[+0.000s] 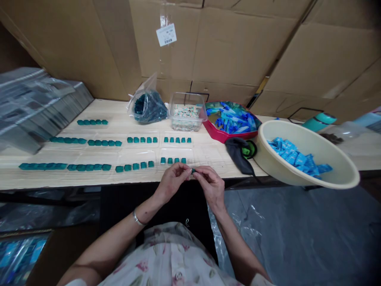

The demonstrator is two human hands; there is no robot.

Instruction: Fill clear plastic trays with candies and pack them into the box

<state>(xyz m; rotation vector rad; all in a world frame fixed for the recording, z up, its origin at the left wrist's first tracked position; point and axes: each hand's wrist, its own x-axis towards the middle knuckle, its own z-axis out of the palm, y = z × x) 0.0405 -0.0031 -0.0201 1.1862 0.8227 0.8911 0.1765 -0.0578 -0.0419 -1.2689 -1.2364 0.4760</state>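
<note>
My left hand (172,182) and my right hand (210,186) meet at the front edge of a pale wooden table (139,127). Their fingertips pinch a small teal piece (193,171) between them, and the fingers hide most of it. Just beyond my hands, short rows of similar teal pieces (135,166) lie on clear plastic sheets. The closest row (173,160) sits a little above my left fingertips. Further rows (141,140) run across the table towards the left. A silver bangle (137,218) circles my left wrist.
On the table stand a plastic bag of dark teal pieces (150,106), a clear tub (186,112), a red tray of blue items (230,120) and a cream basin of blue packets (300,155). A dark cloth (239,155) lies at the table's edge. Stacked plastic-wrapped sheets (35,103) rise at the left.
</note>
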